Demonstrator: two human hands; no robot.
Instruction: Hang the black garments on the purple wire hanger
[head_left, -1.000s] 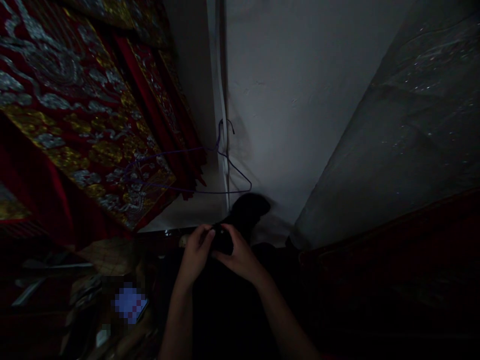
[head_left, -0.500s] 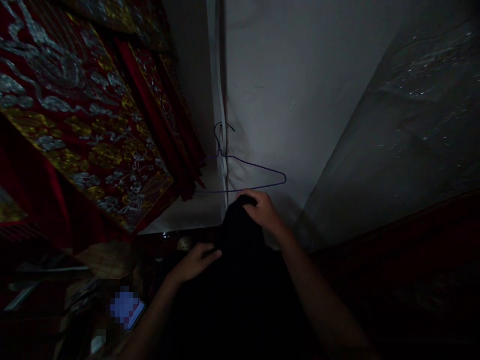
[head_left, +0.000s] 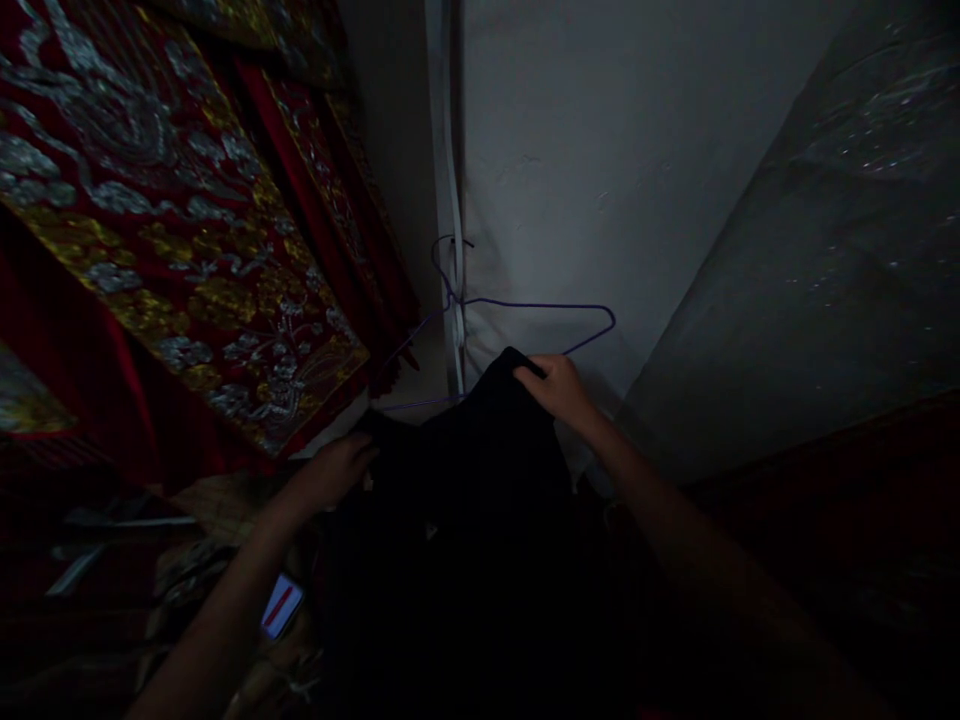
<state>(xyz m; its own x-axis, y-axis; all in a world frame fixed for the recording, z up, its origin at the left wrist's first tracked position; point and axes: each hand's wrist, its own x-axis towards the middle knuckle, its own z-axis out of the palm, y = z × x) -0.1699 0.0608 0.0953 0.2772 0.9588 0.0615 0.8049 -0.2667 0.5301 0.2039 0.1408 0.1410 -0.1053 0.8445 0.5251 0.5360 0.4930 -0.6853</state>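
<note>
A large black garment (head_left: 465, 500), its exact kind lost in the dark, spreads between my two hands. My right hand (head_left: 559, 390) pinches its upper right edge, close under the lower bar of a thin purple-blue wire hanger (head_left: 540, 304). At the upper left corner of the cloth, my left hand (head_left: 337, 470) is closed on the fabric. The hanger hangs by its hook from a pale vertical strip (head_left: 454, 180) on the wall and is tilted, right end higher. Part of its lower bar is hidden behind the garment.
Red cloth (head_left: 240, 230) with gold and silver embroidery hangs at the left. A pale wall (head_left: 570, 180) stands behind the hanger, with clear plastic sheeting (head_left: 840, 260) to the right. A lit phone (head_left: 282, 606) lies low on the left among dim clutter.
My left hand has moved left and up and gripped the cloth. My right hand has moved slightly right and up. The garment's top edge is spread wider, and the hanger has tilted.
</note>
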